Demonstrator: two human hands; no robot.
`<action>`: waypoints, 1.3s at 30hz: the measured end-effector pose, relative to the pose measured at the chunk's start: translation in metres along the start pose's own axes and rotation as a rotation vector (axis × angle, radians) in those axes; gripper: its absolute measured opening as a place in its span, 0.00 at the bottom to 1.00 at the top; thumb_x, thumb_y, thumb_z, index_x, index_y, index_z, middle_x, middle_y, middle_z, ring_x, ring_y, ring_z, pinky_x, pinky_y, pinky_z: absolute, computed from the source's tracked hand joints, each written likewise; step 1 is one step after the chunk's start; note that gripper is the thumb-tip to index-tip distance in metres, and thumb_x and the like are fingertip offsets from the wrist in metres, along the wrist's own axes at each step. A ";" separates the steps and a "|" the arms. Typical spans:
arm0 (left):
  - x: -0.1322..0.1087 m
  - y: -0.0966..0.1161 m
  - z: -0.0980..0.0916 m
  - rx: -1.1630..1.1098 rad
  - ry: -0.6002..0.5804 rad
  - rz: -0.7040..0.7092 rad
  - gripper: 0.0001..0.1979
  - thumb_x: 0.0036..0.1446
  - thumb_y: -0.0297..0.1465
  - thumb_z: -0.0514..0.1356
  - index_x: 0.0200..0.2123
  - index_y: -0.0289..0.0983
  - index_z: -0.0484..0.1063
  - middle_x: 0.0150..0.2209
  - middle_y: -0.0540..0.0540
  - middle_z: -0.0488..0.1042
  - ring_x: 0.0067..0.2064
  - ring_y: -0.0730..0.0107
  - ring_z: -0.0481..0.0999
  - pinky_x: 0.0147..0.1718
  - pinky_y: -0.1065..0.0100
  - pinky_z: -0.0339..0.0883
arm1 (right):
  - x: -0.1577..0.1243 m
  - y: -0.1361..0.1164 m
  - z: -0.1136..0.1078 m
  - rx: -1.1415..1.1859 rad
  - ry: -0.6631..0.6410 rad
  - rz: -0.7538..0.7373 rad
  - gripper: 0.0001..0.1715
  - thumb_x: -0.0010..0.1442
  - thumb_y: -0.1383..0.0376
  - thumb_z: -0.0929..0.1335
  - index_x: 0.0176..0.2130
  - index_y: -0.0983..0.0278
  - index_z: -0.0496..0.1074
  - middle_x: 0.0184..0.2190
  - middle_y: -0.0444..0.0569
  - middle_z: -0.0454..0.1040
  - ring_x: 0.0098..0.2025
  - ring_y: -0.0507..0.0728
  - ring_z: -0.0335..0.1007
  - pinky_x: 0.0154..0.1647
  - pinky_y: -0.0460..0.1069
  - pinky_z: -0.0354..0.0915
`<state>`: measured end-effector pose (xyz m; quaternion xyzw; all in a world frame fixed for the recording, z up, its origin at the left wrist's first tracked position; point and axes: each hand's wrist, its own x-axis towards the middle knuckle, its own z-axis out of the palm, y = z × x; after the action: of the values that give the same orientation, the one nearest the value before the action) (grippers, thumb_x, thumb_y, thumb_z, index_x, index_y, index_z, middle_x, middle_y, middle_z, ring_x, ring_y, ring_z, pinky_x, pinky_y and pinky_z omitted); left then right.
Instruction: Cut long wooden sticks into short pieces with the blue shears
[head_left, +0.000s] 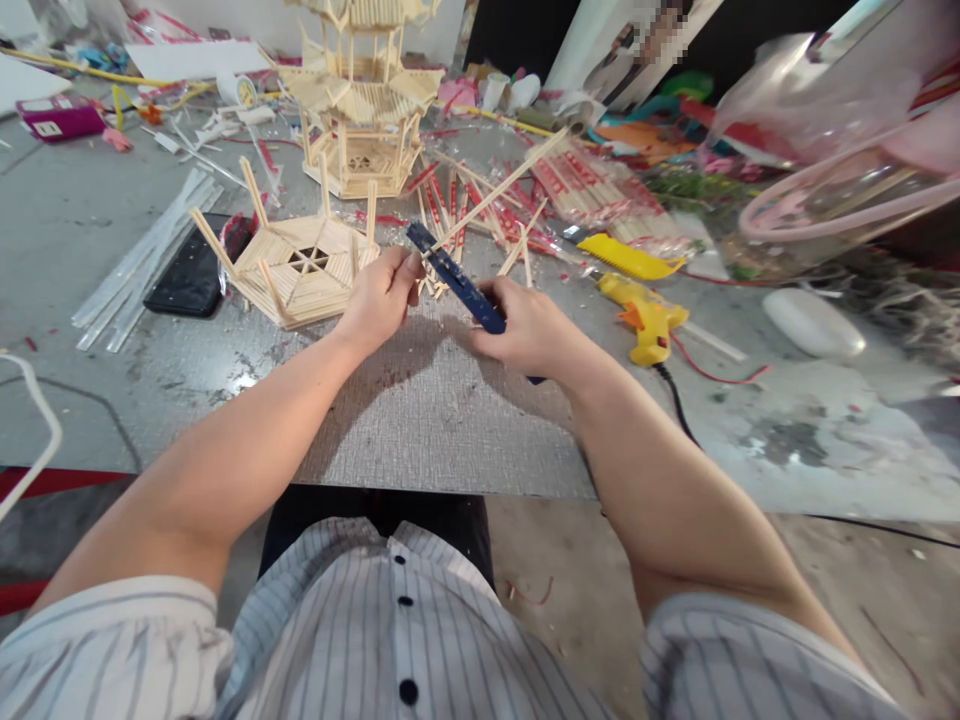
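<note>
My left hand pinches the near end of a long, thin wooden stick, which slants up to the right. In my right hand is a dark blue hand tool with a long straight upper arm; a second blue end shows below the palm. The stick crosses the tool's far end, close to my left fingertips. Just left of my left hand lies a hexagonal stick platform with several short upright posts. Behind it stands a tiered pagoda model made of similar sticks, its top cut off by the frame.
A yellow glue gun and a yellow utility knife lie right of my hands. Wrapped chopsticks and loose sticks spread behind. At left are a black phone and clear glue sticks. A white computer mouse lies farther right.
</note>
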<state>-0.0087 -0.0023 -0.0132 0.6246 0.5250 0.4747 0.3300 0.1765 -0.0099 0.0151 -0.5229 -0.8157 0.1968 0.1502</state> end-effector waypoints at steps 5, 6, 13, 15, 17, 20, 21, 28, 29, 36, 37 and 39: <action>-0.001 -0.002 0.000 0.063 0.024 0.031 0.13 0.61 0.38 0.48 0.29 0.38 0.63 0.21 0.52 0.66 0.24 0.77 0.69 0.26 0.74 0.62 | 0.005 0.011 0.009 -0.159 0.103 -0.052 0.32 0.46 0.65 0.65 0.52 0.67 0.61 0.44 0.58 0.71 0.44 0.65 0.68 0.41 0.56 0.62; -0.001 -0.002 0.001 0.063 0.022 0.033 0.13 0.61 0.37 0.48 0.29 0.38 0.63 0.22 0.52 0.66 0.25 0.76 0.70 0.26 0.74 0.62 | 0.006 0.013 0.011 -0.166 0.122 -0.044 0.33 0.45 0.67 0.65 0.52 0.67 0.61 0.44 0.58 0.71 0.44 0.65 0.67 0.42 0.56 0.62; -0.003 0.002 0.004 0.056 -0.006 0.032 0.10 0.60 0.35 0.50 0.28 0.38 0.63 0.22 0.52 0.66 0.30 0.73 0.72 0.29 0.73 0.62 | 0.009 0.013 0.017 -0.169 0.214 0.019 0.31 0.45 0.68 0.64 0.51 0.65 0.62 0.41 0.56 0.72 0.42 0.64 0.68 0.41 0.57 0.63; -0.004 0.002 0.004 0.046 -0.006 0.031 0.10 0.60 0.36 0.51 0.28 0.38 0.63 0.22 0.52 0.66 0.30 0.73 0.72 0.29 0.72 0.62 | 0.009 0.011 0.017 -0.173 0.208 0.047 0.30 0.46 0.66 0.64 0.51 0.66 0.63 0.40 0.57 0.73 0.41 0.65 0.69 0.41 0.58 0.63; -0.004 0.002 0.003 0.031 -0.007 0.023 0.11 0.59 0.36 0.51 0.27 0.38 0.62 0.22 0.51 0.65 0.30 0.72 0.72 0.29 0.72 0.62 | 0.009 0.008 0.016 -0.174 0.201 0.074 0.29 0.47 0.65 0.64 0.50 0.67 0.64 0.40 0.58 0.73 0.40 0.65 0.69 0.41 0.58 0.63; -0.003 0.002 0.003 0.018 -0.009 0.004 0.11 0.59 0.35 0.52 0.26 0.38 0.62 0.22 0.51 0.65 0.31 0.72 0.73 0.29 0.73 0.61 | 0.010 0.006 0.016 -0.169 0.214 0.077 0.26 0.47 0.64 0.64 0.48 0.67 0.65 0.40 0.58 0.73 0.40 0.65 0.70 0.41 0.58 0.64; -0.003 0.002 0.003 0.020 -0.008 0.004 0.10 0.59 0.35 0.52 0.26 0.38 0.62 0.22 0.51 0.66 0.31 0.72 0.73 0.29 0.73 0.61 | 0.010 0.006 0.016 -0.169 0.217 0.072 0.25 0.47 0.64 0.64 0.47 0.66 0.66 0.40 0.57 0.73 0.40 0.64 0.70 0.41 0.58 0.64; -0.005 0.004 0.002 0.095 0.007 0.058 0.10 0.60 0.35 0.51 0.29 0.38 0.65 0.22 0.51 0.66 0.30 0.72 0.73 0.29 0.73 0.63 | 0.011 0.004 0.013 -0.175 0.172 0.111 0.20 0.49 0.64 0.64 0.44 0.64 0.68 0.35 0.56 0.73 0.37 0.65 0.70 0.39 0.59 0.64; -0.006 0.004 0.002 0.098 0.008 0.063 0.09 0.60 0.35 0.51 0.29 0.38 0.65 0.22 0.51 0.66 0.30 0.72 0.73 0.29 0.73 0.63 | 0.011 0.004 0.013 -0.175 0.168 0.115 0.20 0.49 0.63 0.64 0.43 0.64 0.68 0.35 0.56 0.73 0.37 0.65 0.70 0.39 0.59 0.64; -0.005 0.005 0.002 0.073 0.012 0.043 0.07 0.59 0.34 0.53 0.30 0.38 0.65 0.23 0.51 0.68 0.34 0.70 0.74 0.32 0.72 0.64 | 0.013 0.008 0.017 -0.202 0.202 0.131 0.21 0.48 0.62 0.64 0.44 0.64 0.68 0.34 0.55 0.73 0.37 0.64 0.70 0.38 0.58 0.64; -0.005 0.006 0.003 0.076 0.016 0.050 0.07 0.58 0.33 0.53 0.31 0.38 0.66 0.24 0.50 0.69 0.35 0.70 0.74 0.32 0.72 0.64 | 0.013 0.009 0.018 -0.197 0.214 0.122 0.23 0.48 0.63 0.64 0.45 0.64 0.67 0.35 0.55 0.73 0.38 0.64 0.69 0.39 0.58 0.64; -0.006 0.007 0.003 0.089 0.020 0.070 0.05 0.58 0.32 0.53 0.32 0.38 0.67 0.26 0.50 0.70 0.37 0.69 0.74 0.33 0.72 0.65 | 0.013 0.013 0.021 -0.172 0.236 0.079 0.26 0.48 0.63 0.64 0.48 0.64 0.65 0.39 0.55 0.72 0.41 0.63 0.69 0.42 0.58 0.63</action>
<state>-0.0034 -0.0091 -0.0095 0.6520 0.5265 0.4684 0.2799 0.1718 0.0034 -0.0087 -0.5851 -0.7848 0.0691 0.1920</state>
